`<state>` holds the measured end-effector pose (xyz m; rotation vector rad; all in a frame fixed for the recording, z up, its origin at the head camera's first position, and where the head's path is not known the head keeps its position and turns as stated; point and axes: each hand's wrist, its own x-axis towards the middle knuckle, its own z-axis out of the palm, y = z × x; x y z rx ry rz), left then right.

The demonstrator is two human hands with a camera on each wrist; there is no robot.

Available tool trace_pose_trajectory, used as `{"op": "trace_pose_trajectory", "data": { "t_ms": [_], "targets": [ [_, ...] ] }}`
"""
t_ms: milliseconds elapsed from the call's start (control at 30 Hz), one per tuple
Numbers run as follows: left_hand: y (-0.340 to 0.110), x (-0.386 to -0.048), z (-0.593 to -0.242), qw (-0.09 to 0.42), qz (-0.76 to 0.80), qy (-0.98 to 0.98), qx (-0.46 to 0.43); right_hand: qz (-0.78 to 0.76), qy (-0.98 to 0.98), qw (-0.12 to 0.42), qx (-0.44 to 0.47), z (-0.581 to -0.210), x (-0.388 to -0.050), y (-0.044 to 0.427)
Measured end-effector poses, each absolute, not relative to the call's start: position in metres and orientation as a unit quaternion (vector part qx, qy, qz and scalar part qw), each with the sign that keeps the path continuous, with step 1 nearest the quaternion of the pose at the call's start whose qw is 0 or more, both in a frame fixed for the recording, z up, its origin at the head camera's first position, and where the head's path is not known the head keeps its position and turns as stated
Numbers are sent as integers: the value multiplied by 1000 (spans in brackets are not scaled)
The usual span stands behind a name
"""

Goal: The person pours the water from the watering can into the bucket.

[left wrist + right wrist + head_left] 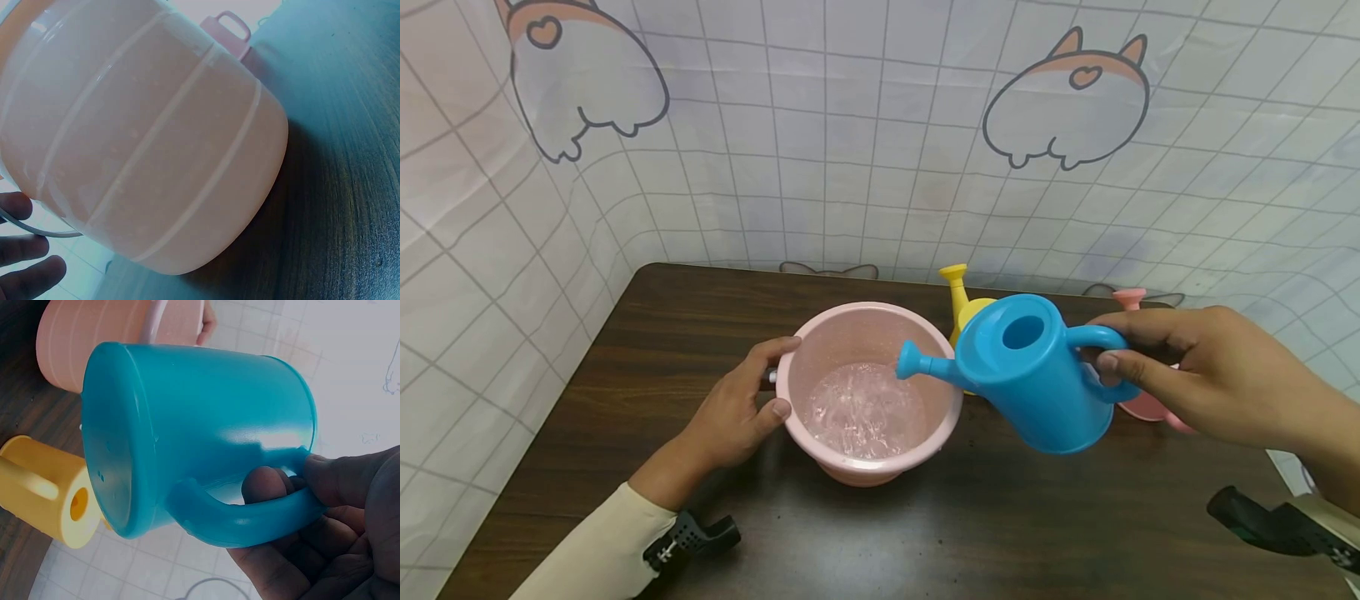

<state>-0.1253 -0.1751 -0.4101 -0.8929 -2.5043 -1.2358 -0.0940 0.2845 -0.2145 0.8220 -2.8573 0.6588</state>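
Tabletop (1000,525) | right grip (1217,367) holds blue can (1041,383) by handle (244,525) | left grip (733,408) spread against bucket (857,325) | pink can (1145,407) (mostly hidden) seemingly upright

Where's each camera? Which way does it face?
Head: on the head, facing forward and down at the pink bucket; left hand and right hand show.
Left wrist: worn there, facing the bucket's side; left fingertips show.
Right wrist: worn there, facing the blue watering can; right hand and some left hand show.
Head and right wrist share the yellow can.

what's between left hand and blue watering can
In the head view, the pink bucket stands between the left hand and the blue watering can, whose spout overlaps it.
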Motion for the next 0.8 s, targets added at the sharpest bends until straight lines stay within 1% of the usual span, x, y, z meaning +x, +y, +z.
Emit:
{"op": "trace_pose_trajectory", "data": {
  "t_ms": [233,800],
  "targets": [
    [-175,-124,-409,101,-419,-852,-299,229,-936,35,264,-214,-93,285],
    [-175,-124,-409,97,-420,-852,-296,230,-935,36,268,-214,-93,284]
  ]
}}
